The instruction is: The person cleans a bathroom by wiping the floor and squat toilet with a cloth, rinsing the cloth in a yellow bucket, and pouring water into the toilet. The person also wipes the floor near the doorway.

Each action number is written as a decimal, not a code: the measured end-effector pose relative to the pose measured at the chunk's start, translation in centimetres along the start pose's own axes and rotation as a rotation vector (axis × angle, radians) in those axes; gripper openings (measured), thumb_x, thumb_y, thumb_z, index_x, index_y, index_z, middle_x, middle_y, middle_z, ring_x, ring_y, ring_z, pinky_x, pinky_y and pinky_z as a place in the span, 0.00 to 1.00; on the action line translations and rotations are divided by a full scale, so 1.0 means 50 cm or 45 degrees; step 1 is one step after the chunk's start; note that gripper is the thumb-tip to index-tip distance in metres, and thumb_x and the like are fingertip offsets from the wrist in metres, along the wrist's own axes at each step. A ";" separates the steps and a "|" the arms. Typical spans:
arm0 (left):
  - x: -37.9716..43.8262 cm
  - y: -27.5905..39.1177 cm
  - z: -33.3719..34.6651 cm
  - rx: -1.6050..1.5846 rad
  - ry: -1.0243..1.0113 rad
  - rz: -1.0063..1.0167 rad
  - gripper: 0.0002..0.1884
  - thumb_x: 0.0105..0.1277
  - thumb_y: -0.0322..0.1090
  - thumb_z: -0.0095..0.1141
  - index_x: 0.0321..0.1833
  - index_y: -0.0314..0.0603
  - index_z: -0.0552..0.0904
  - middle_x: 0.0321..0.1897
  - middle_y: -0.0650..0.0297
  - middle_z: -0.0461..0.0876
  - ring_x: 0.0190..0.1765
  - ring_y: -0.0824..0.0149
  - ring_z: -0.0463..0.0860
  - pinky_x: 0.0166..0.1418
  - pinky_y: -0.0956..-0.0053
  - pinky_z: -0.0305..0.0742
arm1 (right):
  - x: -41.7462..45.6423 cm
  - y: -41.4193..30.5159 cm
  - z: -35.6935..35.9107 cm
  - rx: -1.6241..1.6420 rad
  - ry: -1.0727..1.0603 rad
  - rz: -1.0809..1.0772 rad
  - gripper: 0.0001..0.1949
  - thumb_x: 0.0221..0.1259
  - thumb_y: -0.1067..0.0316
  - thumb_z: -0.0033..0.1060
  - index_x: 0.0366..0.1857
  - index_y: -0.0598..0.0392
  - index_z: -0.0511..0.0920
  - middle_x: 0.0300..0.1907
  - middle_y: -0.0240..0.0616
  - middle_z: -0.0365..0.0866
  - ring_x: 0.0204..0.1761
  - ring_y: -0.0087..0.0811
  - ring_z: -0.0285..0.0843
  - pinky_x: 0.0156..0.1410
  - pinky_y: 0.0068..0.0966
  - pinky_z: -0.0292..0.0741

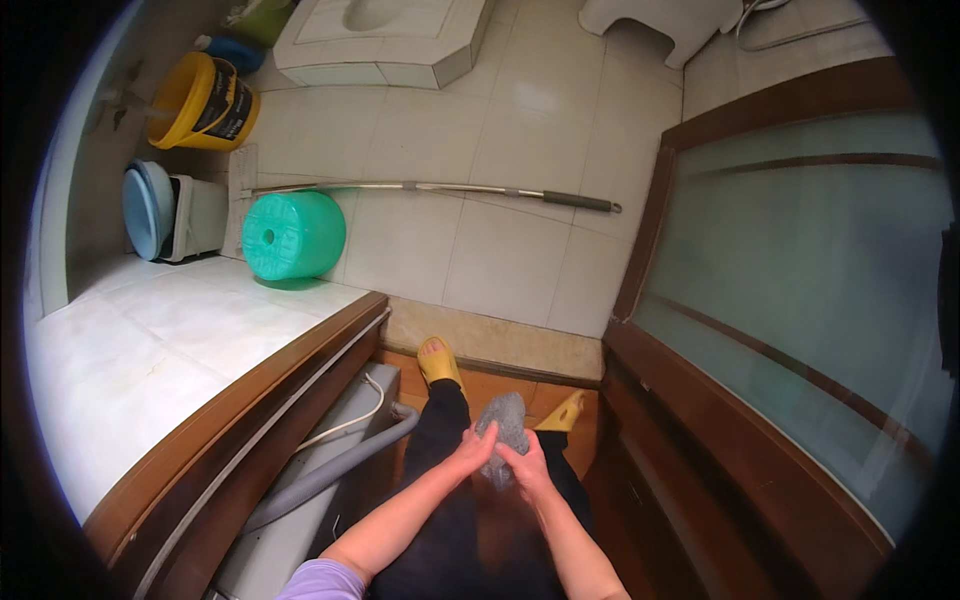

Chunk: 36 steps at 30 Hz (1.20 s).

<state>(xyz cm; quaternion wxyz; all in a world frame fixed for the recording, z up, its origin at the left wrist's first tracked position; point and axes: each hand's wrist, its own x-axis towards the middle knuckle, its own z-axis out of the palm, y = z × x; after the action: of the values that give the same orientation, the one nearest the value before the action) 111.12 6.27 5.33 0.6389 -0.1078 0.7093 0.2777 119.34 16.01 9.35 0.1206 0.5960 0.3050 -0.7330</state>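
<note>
Both of my hands grip a grey cloth-like bundle (504, 424), one hand on each side, above the floor between my feet. My left hand (477, 448) has its thumb lying on top of the bundle. My right hand (525, 459) presses its thumb against the bundle's lower part. A paler, shiny part hangs below the thumbs; what it is I cannot tell. The fingers beneath the bundle are hidden. Yellow slippers (437, 361) are on my feet.
A stone threshold (487, 337) lies ahead, with a frosted-glass door (787, 247) at right. Beyond are a long-handled pole (465, 187), green plastic stool (300, 234), yellow bucket (191, 105), blue basin (142, 210), squat toilet platform (375, 45) and white stool (660, 22). A grey hose (330, 469) runs at left.
</note>
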 end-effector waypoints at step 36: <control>0.097 -0.071 0.055 0.491 -0.084 0.227 0.15 0.68 0.38 0.50 0.53 0.38 0.75 0.37 0.60 0.82 0.35 0.70 0.79 0.42 0.76 0.74 | 0.494 0.365 -0.124 -0.532 0.700 -0.675 0.35 0.42 0.84 0.47 0.64 0.53 0.65 0.52 0.51 0.64 0.58 0.50 0.62 0.66 0.38 0.60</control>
<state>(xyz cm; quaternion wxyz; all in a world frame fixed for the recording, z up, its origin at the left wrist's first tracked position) 114.47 5.77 -0.36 0.6434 0.0888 0.7348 0.1955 127.75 9.95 -20.21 -0.0395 0.6329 0.6101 -0.4751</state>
